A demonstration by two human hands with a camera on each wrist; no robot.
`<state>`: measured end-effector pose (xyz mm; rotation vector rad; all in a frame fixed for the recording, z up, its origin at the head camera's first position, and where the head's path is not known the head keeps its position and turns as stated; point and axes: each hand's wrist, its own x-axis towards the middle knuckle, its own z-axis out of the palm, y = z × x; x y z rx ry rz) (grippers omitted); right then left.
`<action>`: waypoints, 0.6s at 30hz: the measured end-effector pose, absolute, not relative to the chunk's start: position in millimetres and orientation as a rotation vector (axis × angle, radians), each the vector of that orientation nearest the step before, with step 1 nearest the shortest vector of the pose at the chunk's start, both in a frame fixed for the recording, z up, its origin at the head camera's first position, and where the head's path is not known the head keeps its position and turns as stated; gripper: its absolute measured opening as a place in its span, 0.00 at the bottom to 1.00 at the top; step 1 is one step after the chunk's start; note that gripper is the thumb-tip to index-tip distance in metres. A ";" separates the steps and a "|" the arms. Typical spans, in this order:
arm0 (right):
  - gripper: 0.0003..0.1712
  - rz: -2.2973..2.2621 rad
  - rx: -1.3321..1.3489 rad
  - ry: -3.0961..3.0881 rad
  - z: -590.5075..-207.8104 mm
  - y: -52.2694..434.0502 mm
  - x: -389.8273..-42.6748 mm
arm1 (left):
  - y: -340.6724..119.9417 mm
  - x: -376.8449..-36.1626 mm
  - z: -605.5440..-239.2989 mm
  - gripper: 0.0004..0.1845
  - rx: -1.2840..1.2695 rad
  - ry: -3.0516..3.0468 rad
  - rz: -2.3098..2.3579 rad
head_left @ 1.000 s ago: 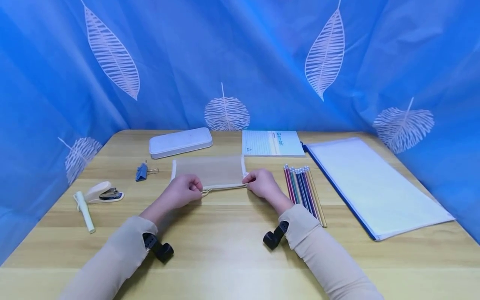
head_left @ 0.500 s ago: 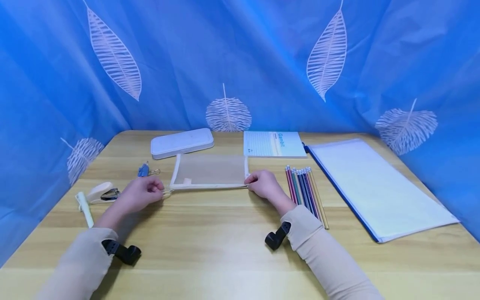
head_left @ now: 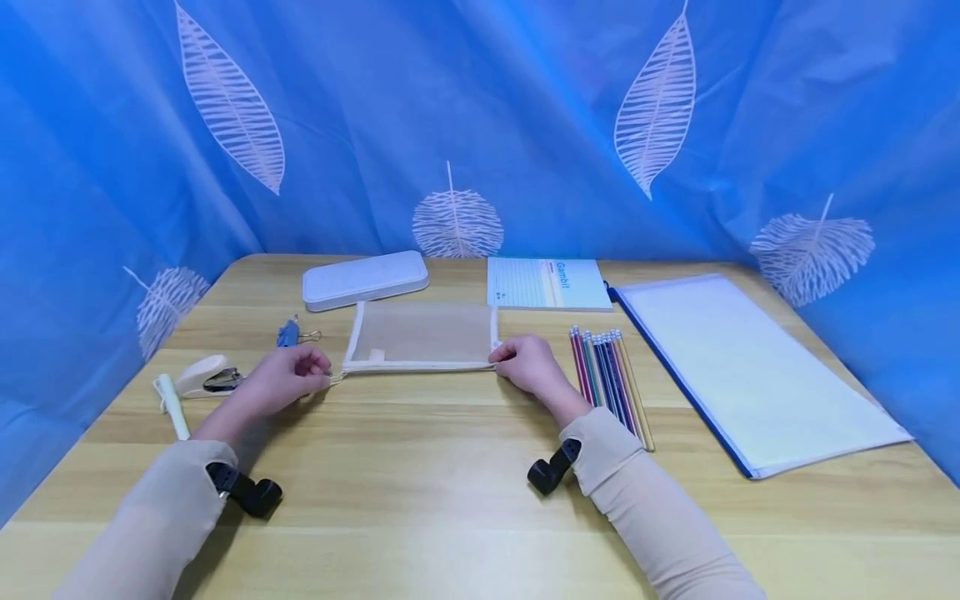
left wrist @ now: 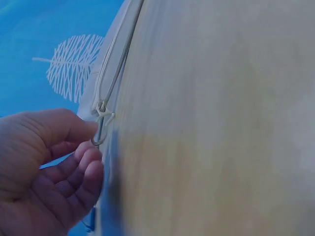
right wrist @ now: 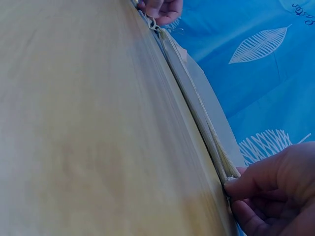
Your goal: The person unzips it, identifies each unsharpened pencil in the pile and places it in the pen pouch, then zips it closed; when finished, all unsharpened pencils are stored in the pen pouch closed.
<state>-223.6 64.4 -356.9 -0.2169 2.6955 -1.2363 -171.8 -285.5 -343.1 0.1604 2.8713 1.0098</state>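
A mesh zip pouch (head_left: pixel 423 333) with white edging lies flat in the middle of the table, its zip along the near side. My left hand (head_left: pixel 288 375) pinches the looped zip pull (left wrist: pixel 100 132) at the pouch's left end. At the opposite end, my right hand (head_left: pixel 528 364) grips the near right corner between thumb and fingers. Seen from the right wrist, the zip's two tapes (right wrist: pixel 194 96) stand slightly apart between the hands, with the slider (right wrist: pixel 156 28) close to the left fingers.
Right of the pouch lie several pencils (head_left: pixel 611 379) and a large white folder (head_left: pixel 757 367). A pencil box (head_left: pixel 366 280) and a notebook (head_left: pixel 550 284) sit behind. At left are a blue binder clip (head_left: pixel 288 332), a stapler (head_left: pixel 206 377) and a pale green pen-like stick (head_left: pixel 172 407).
My left hand has drawn the zip pull leftward, from mid-edge to the pouch's left end, and the zip has opened. The right hand has kept its grip on the right corner.
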 end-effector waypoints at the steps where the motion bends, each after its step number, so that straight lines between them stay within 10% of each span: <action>1: 0.08 -1.243 -0.213 2.689 -357.0 64.6 -223.3 | -284.0 -172.6 -341.3 0.15 0.170 2.884 1.030; 18: 0.08 -1.274 -0.206 2.692 -360.9 66.5 -222.8 | -222.0 -217.3 -329.5 0.37 0.708 2.716 0.637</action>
